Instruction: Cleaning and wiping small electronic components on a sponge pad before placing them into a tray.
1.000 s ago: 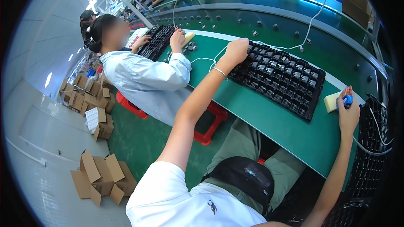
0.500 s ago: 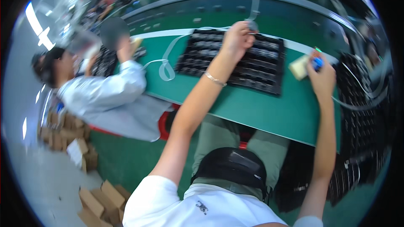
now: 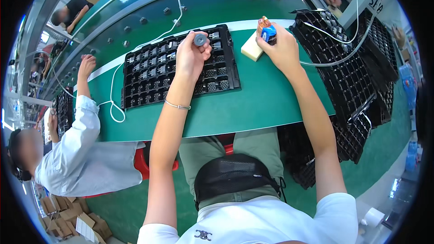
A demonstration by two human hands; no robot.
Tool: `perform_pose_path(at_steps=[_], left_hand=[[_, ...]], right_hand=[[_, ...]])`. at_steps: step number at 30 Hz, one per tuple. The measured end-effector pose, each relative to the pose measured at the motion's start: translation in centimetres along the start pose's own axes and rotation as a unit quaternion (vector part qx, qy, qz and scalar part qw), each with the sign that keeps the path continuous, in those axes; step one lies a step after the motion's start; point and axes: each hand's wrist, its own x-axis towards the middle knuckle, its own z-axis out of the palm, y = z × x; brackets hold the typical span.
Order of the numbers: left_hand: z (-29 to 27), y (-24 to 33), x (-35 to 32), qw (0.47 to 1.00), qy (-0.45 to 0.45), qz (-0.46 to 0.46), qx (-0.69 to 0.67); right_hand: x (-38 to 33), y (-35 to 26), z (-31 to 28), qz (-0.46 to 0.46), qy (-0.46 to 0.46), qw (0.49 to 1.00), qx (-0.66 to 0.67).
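My left hand (image 3: 192, 58) is closed around a small grey round part (image 3: 200, 39) with a hole in its middle, held above the black compartment tray (image 3: 144, 88). Several of the tray's pockets hold small metallic parts. Right of the tray, my right hand (image 3: 284, 50) grips a small blue object (image 3: 268, 34) with a coppery, shiny top; its exact kind is unclear. Touching or close beside that hand lies a cream block (image 3: 252, 49), like a sponge. All this is at the green worktable (image 3: 226, 117).
Beyond the table runs a green conveyor (image 3: 212, 7) carrying several small parts. Stacked black trays (image 3: 334, 63) stand at the right, with a grey hose (image 3: 334, 63) across them. A white cable (image 3: 113, 104) loops left. A co-worker's sleeve (image 3: 74, 131) is at the left; cardboard boxes (image 3: 68, 217) lie below.
The view has swung right and steadied. My left hand still holds the grey part, now with its holed face showing. The co-worker's hand now reaches to the conveyor.
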Motion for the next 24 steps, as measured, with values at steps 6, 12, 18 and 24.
perform_pose_path(at_steps=[6,12,18,24], left_hand=[[0.2,0.0,-0.1,0.998,-0.030,0.034,0.053],[0.5,0.1,-0.3,0.998,-0.023,0.036,0.036],[0.9,0.2,-0.6,0.998,-0.012,0.041,0.055],[0.9,0.2,-0.6,0.997,-0.015,0.042,0.061]], right_hand=[[0.1,0.5,0.4,-0.014,0.022,0.999,-0.028],[0.0,0.5,0.3,-0.007,0.023,0.999,-0.021],[0.0,0.4,0.4,-0.014,0.029,0.999,-0.007],[0.0,0.5,0.6,-0.013,0.032,0.999,-0.013]])
